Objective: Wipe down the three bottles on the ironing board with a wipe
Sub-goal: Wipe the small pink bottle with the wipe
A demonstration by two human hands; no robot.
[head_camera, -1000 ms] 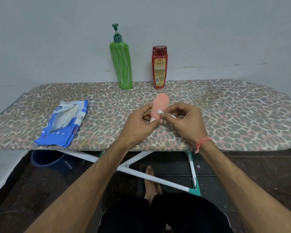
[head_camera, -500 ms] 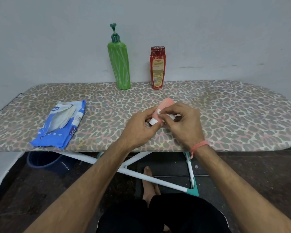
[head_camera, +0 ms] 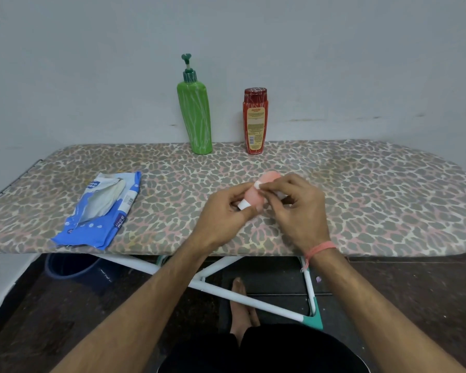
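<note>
I have the left hand point(head_camera: 223, 211) closed around the lower end of a small pink bottle point(head_camera: 253, 196), fingers curled over its white cap point(head_camera: 244, 204), which points down toward me. The bottle lies tilted in that grip, its rounded pink end up and away, just above the ironing board point(head_camera: 374, 200). My right hand point(head_camera: 297, 208) is pinched shut on a white wipe point(head_camera: 257, 184), thumb and forefinger pressing it against the upper side of the pink bottle; most of the wipe is hidden behind the fingers, so I can only see small bits of it. A pink thread band point(head_camera: 319, 249) sits on the right wrist.

Both hands hover over the near middle of the leopard-print cover. Further back, against the wall point(head_camera: 361, 49), the other two bottles stand upright and apart from each other: the tall green pump bottle point(head_camera: 195, 117) on the left and the shorter red bottle point(head_camera: 255, 122) with a yellow label to its right. Well off to the left on the board lies the blue wipe packet point(head_camera: 102, 211), flat, with its flap torn open.

Under the board I see its white legs point(head_camera: 226, 292) crossing, a dark bucket point(head_camera: 70, 267) on the floor at left, and a bare foot point(head_camera: 240, 300).
</note>
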